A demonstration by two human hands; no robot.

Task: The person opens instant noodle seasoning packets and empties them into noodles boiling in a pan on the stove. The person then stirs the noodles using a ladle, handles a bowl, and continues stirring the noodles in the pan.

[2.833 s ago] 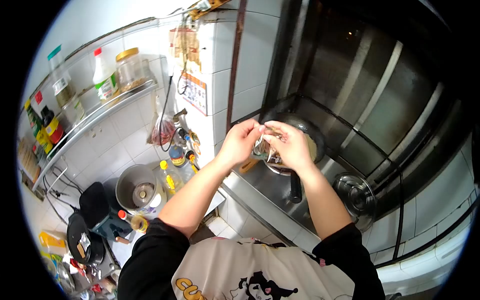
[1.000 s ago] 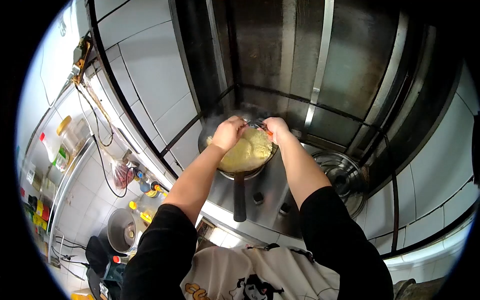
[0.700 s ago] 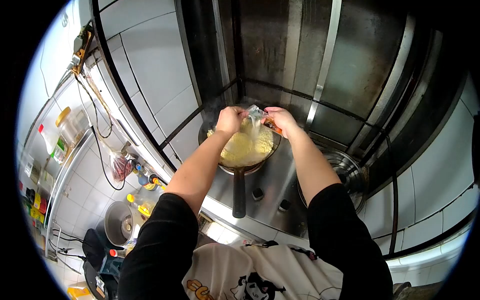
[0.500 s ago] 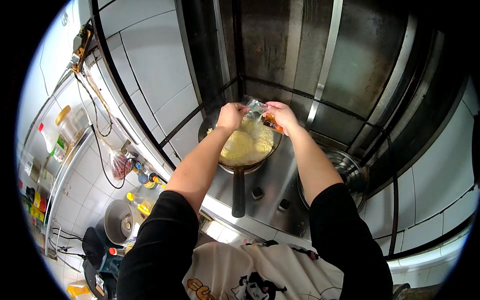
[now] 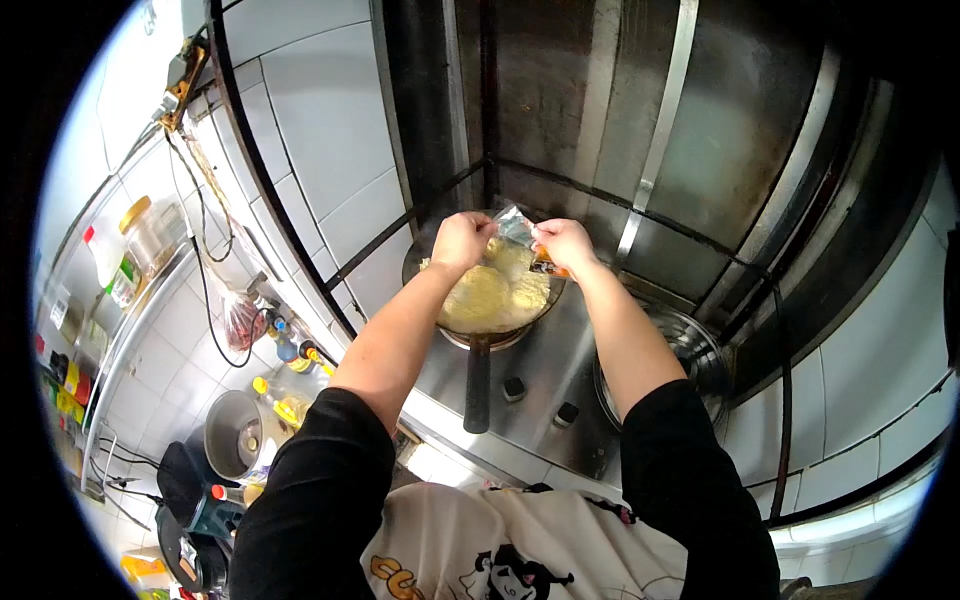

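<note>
Both my hands are above a frying pan [image 5: 480,342] on the stove, its dark handle pointing toward me. Pale yellow noodle cakes [image 5: 490,297] lie in the pan, with steam or liquid around them. A small shiny clear-and-silver sachet [image 5: 514,224] is between my hands. My left hand [image 5: 463,241] is closed, thumb and finger pinched at the sachet's left side. My right hand [image 5: 565,246] pinches its right side. Beneath the right hand an orange packet [image 5: 546,263] shows in part; whether that hand also holds it is unclear.
Two black knobs [image 5: 514,389] sit on the steel stove front. A round metal lid or pan [image 5: 690,345] stands right of my right arm. At left are a grey pot [image 5: 238,436], an oil bottle [image 5: 285,405] and a wire shelf with jars. A black metal frame surrounds the stove.
The view has shifted slightly. The sachet between my hands is tilted differently, and the pale streak below it no longer shows clearly. Both hands stay over the pan.
</note>
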